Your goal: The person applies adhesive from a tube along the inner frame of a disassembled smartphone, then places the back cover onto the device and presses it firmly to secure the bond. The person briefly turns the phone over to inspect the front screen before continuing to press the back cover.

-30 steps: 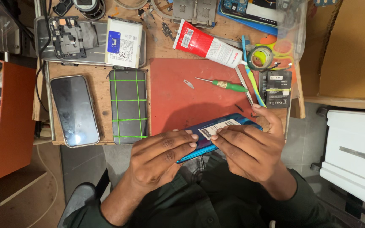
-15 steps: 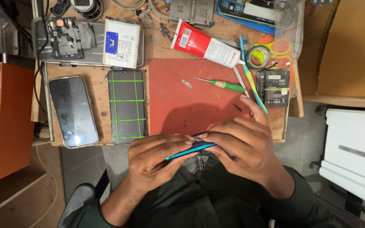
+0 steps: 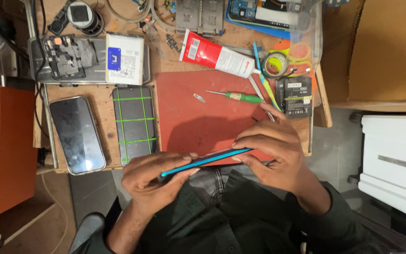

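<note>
Together 2 hands [image 3: 158, 181] [image 3: 273, 148] grip 1 blue phone [image 3: 206, 161].

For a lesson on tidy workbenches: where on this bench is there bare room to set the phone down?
The red mat is mostly bare between the green-taped screen and the right hand, below the green screwdriver and a small metal pick. The back of the bench, around the red-and-white tube and tape roll, is crowded.

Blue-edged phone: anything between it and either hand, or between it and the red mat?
Nothing visible. The thin blue-edged phone is held edge-on directly by both hands: left hand at its lower end, right hand at its upper end. It sits at the near edge of the red rectangular work mat; that stretch of mat is bare.
</note>
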